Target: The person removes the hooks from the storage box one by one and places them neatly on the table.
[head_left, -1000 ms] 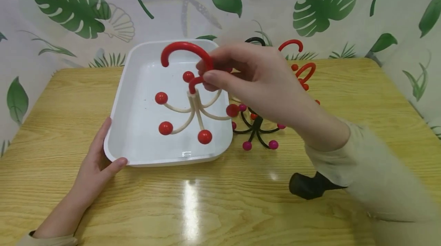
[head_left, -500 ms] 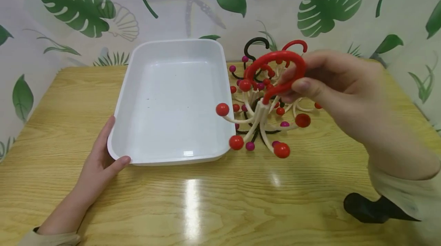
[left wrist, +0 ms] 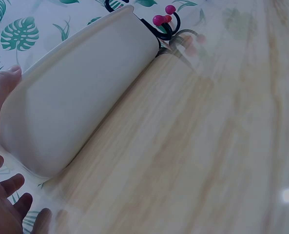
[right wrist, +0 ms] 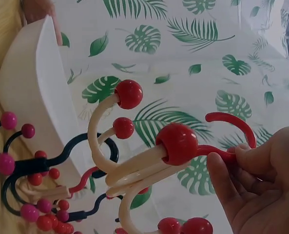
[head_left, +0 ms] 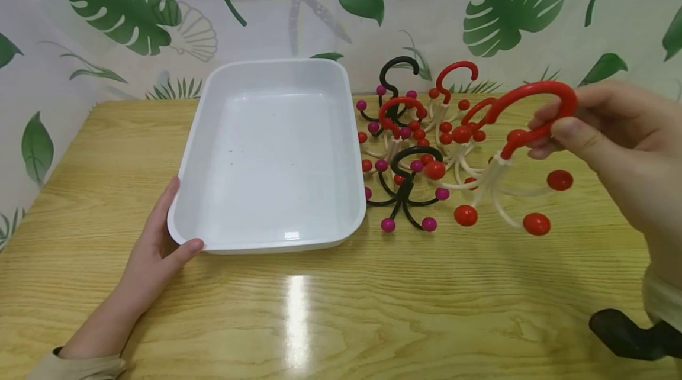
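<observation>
My right hand [head_left: 629, 149] pinches the red hook of a claw hanger [head_left: 533, 137], whose cream arms end in red balls. It holds the hanger up over the table's right side. In the right wrist view, thumb and fingertips meet on the red stem of the hanger [right wrist: 178, 145]. My left hand [head_left: 151, 255] rests at the near left corner of a white tray [head_left: 266, 246], thumb over the front rim and fingers along the side. The left wrist view shows this hand's [left wrist: 3, 190] fingers spread loosely beside the tray wall [left wrist: 81, 92].
Right of the tray stand several similar hangers: a black one with pink balls [head_left: 405, 190] in front, another black hook [head_left: 399, 66] behind, and red hooks [head_left: 458, 66] with cream arms. A leaf-patterned backdrop [head_left: 415, 7] rises behind the wooden table [head_left: 341, 321].
My right hand has carried the red-and-cream hanger from over the tray to the right, past the standing hangers. My left hand stays at the tray's corner.
</observation>
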Tool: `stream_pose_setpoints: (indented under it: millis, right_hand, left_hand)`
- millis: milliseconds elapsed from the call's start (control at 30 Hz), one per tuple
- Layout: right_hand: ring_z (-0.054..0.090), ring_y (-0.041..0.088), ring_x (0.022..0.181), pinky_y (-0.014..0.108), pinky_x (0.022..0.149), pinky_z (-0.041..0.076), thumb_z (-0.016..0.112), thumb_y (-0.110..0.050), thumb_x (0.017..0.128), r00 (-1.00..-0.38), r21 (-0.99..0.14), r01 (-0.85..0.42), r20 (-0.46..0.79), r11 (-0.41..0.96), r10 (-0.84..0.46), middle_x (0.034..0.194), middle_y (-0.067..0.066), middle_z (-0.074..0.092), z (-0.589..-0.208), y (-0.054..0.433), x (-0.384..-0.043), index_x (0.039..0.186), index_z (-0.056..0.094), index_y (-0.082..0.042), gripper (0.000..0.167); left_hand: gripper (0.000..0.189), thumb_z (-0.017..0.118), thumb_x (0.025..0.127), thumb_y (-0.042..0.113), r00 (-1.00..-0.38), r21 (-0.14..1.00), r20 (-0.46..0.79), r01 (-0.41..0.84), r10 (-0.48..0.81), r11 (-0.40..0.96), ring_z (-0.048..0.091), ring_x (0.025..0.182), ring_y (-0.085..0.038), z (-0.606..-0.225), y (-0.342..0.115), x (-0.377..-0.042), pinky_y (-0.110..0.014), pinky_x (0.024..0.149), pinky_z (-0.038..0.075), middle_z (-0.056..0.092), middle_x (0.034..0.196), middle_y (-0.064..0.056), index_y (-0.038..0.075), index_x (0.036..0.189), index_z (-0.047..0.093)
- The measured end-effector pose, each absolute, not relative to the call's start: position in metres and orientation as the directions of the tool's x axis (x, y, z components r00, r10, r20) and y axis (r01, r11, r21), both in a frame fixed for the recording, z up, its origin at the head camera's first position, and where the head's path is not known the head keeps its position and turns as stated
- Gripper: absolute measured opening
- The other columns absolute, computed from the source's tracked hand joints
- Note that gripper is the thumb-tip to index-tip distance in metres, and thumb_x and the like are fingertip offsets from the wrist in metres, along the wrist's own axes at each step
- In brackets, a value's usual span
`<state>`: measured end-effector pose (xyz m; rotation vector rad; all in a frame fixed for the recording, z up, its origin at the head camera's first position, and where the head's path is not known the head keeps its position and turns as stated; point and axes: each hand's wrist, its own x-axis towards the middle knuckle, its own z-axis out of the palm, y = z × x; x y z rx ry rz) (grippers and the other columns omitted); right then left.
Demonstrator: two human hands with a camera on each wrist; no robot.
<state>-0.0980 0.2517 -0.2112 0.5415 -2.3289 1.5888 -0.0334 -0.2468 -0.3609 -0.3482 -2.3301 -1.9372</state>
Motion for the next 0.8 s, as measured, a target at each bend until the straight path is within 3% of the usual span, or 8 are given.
stream_pose_setpoints:
  millis: [267,800]
  right_hand:
    - [0.066,0.011,0.076,0.014,0.072,0.050,0.052,0.005,0.094,-0.932,-0.779,-0.361,0.292,0.513,-0.214,0.098,0.003,0.066,-0.227,0.262,-0.101,0.109,0.061,0.003,0.018]
    - [0.066,0.009,0.075,0.018,0.065,0.052,0.053,0.002,0.095,-0.956,-0.796,-0.274,0.163,0.540,-0.245,0.091,-0.008,0.068,-0.260,0.270,-0.122,0.106,0.061,0.001,0.014]
  left_hand:
    - [0.088,0.056,0.086,-0.014,-0.970,0.957,0.214,0.232,0.116,0.172,0.026,0.135,-0.021,-0.360,-0.246,-0.033,-0.012,0.098,0.033,0.007,0.159,-0.009,0.022,0.155,0.013]
    - [0.089,0.056,0.086,-0.014,-0.969,0.943,0.220,0.240,0.108,0.231,0.026,0.135,-0.022,-0.360,-0.247,-0.034,-0.012,0.098,0.033,0.008,0.159,-0.006,0.022,0.155,0.014]
